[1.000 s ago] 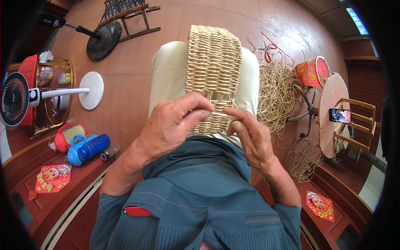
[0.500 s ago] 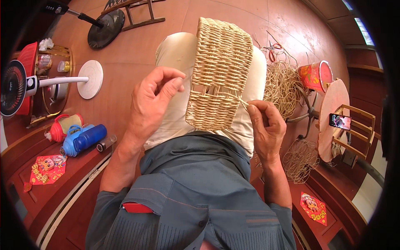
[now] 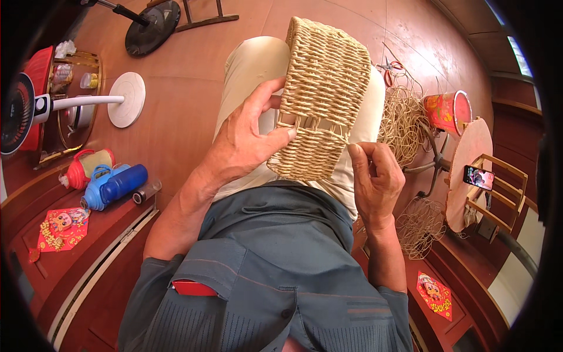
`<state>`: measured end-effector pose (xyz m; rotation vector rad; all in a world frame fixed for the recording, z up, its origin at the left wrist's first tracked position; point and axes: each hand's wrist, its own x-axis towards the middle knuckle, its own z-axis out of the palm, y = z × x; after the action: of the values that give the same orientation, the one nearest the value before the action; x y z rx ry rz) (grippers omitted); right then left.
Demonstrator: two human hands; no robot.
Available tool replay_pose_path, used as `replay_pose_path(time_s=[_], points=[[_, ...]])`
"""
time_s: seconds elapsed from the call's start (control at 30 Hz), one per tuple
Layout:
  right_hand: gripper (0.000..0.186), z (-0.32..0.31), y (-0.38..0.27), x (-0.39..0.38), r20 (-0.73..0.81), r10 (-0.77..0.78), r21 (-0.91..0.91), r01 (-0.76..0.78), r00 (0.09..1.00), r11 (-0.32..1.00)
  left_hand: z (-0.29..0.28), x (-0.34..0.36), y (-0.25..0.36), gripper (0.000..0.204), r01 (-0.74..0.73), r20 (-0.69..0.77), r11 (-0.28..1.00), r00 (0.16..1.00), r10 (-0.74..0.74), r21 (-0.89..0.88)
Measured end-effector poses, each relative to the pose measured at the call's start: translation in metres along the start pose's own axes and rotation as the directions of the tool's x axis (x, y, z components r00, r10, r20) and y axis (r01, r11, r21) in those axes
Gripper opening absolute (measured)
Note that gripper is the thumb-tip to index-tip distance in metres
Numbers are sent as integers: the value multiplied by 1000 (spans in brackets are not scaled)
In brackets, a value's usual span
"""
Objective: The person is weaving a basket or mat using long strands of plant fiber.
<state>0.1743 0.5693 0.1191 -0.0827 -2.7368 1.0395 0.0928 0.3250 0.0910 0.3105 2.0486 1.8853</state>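
A long woven straw basket piece [image 3: 328, 76] rests across my thighs, its far end curving over. A gap crosses it near my waist, where only upright cords show between two woven bands. My left hand [image 3: 243, 138] is closed on its left edge, thumb on top beside the gap, the fingers partly hidden behind. Just off the right edge, my right hand [image 3: 378, 176] is pinched around a thin straw cord [image 3: 343, 138] that comes out at the gap; little of that cord shows beyond the fingertips.
Loose straw cord [image 3: 404, 120] lies heaped right of my knee, with red-handled pliers [image 3: 391, 67] at its far side. Beyond are a red bucket [image 3: 448, 112] and a round stool [image 3: 466, 176] bearing a phone [image 3: 478, 178]. At left stand bottles [image 3: 123, 186] and a fan [image 3: 17, 111].
My left hand has moved right and taken hold of the basket's left edge. The basket has shifted slightly right and away from me. My right hand stays pinched beside its right edge.
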Motion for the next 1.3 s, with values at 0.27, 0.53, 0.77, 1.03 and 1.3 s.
replay_pose_path(time_s=[0.27,0.53,0.77,1.03,1.3], points=[[15,10,-8,0,34,4,28,-5,999,1000,1,5,9,84,34,120,999,992,-35,10],[14,10,-3,2,37,-19,22,19,999,1000,0,10,-6,72,-24,110,992,993,38,-121],[14,10,-1,2,44,1,29,-3,999,1000,3,9,-3,70,51,112,967,993,-24,-249],[14,12,0,-1,32,-17,36,16,999,999,1,6,-1,68,82,139,963,989,-47,-257],[11,5,1,10,-34,-268,-202,256,963,945,2,17,1,71,142,226,943,971,-74,-302]])
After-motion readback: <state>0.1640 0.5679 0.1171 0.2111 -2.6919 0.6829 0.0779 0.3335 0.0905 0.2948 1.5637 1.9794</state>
